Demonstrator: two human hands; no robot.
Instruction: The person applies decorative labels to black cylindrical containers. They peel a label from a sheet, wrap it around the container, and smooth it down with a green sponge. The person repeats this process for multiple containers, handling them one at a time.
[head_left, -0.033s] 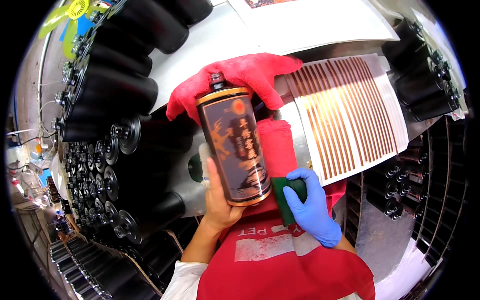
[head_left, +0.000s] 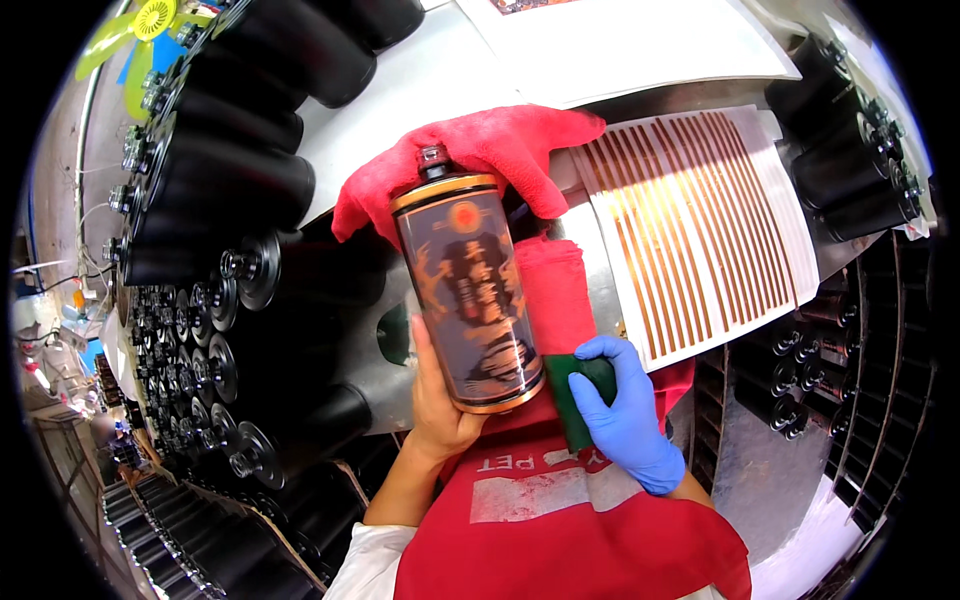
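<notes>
A dark bottle [head_left: 470, 285] with gold bands and orange decoration leans with its clear neck against a bunched red cloth [head_left: 490, 140]. Bare fingers of my left hand [head_left: 440, 405] are wrapped around the bottle's lower left side near its base. In its blue glove, my right hand [head_left: 630, 425] grips a rounded dark green tool [head_left: 597, 378], thumb and forefinger curled about it; its exact kind is unclear. Just left of that hand lies a red cloth-covered pad [head_left: 556, 295] with a green lower end [head_left: 567, 405], close beside the bottle.
A white sheet of narrow copper-coloured strips [head_left: 705, 240] lies to the right. Black bottles [head_left: 220, 175] stand in rows at the left, and more black bottles [head_left: 850, 160] at the right. White paper [head_left: 640, 55] covers the far bench. A green fan [head_left: 152, 20] is at far left.
The bottle has turned about its long axis in my left hand, bringing the central lettering and round red emblem leftward to face me. My right hand has barely moved.
</notes>
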